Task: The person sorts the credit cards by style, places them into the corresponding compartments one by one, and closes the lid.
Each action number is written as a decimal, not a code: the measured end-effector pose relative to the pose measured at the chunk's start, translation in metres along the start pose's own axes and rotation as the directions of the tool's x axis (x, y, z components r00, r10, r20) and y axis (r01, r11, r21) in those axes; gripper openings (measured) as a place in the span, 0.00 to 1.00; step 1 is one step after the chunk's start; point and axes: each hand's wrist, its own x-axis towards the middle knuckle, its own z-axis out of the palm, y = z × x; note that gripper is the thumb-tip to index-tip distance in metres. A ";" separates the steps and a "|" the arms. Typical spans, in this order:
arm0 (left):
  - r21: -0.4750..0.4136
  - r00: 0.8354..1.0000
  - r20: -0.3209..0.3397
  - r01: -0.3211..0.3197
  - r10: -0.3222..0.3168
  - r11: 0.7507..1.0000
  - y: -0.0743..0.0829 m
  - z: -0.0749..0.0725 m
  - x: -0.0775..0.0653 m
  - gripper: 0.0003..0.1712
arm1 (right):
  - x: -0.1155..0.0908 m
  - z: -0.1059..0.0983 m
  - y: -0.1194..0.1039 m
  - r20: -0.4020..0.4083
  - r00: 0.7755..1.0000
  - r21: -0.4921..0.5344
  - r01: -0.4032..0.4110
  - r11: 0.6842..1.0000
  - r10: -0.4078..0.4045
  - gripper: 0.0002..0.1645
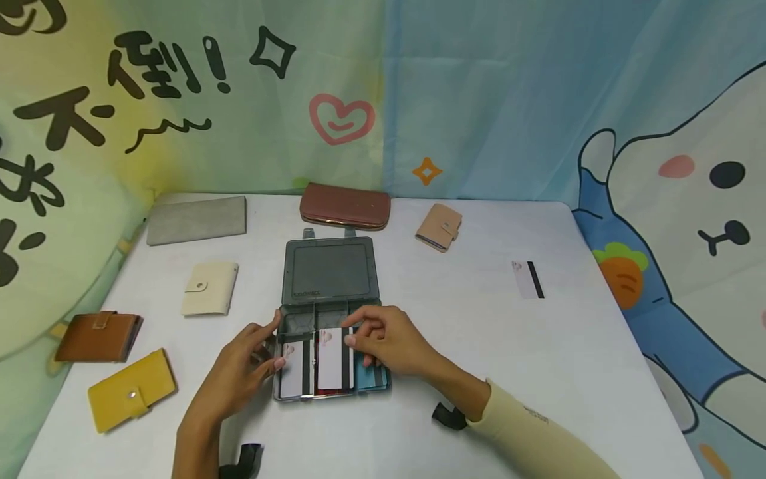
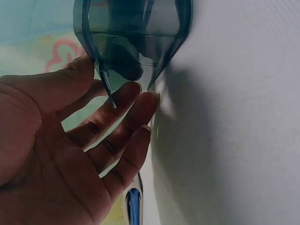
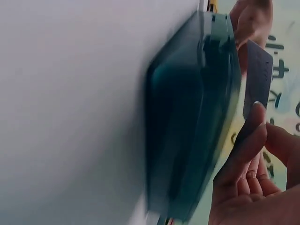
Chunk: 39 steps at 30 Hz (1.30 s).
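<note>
A dark translucent plastic box (image 3: 180, 122) lies with its lid (image 1: 329, 271) folded back, its tray split into compartments. My left hand (image 1: 239, 362) grips the tray's left wall, thumb and fingertips around its edge in the left wrist view. My right hand (image 1: 391, 340) pinches a white card (image 3: 258, 79) with a black stripe between thumb and forefinger. That card is held up over the middle front compartment, where a bit of red shows below it. A similar striped card (image 1: 293, 369) sits in the left compartment. Blue cards (image 1: 369, 374) lie in the right one, partly behind my fingers.
On the left are a grey wallet (image 1: 197, 221), a cream wallet (image 1: 209, 288), a brown wallet (image 1: 98, 337) and a yellow wallet (image 1: 131, 391). Behind the box lie a maroon wallet (image 1: 345, 205) and a tan wallet (image 1: 439, 227). Another striped card (image 1: 526, 279) lies at right.
</note>
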 end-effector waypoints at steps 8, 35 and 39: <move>-0.018 1.000 -0.001 -0.004 0.004 1.000 -0.002 0.001 0.000 0.43 | 0.025 0.040 -0.007 -0.001 0.999 -0.244 0.045 0.969 -0.047 0.16; 0.008 1.000 0.001 0.007 -0.007 1.000 0.002 -0.001 0.000 0.43 | -0.026 -0.179 0.049 -0.443 0.889 -0.316 -0.273 0.909 0.113 0.35; 0.003 1.000 0.006 0.007 -0.007 1.000 0.001 0.000 0.001 0.43 | -0.042 -0.219 0.065 -0.527 0.839 -0.347 -0.358 0.867 0.135 0.37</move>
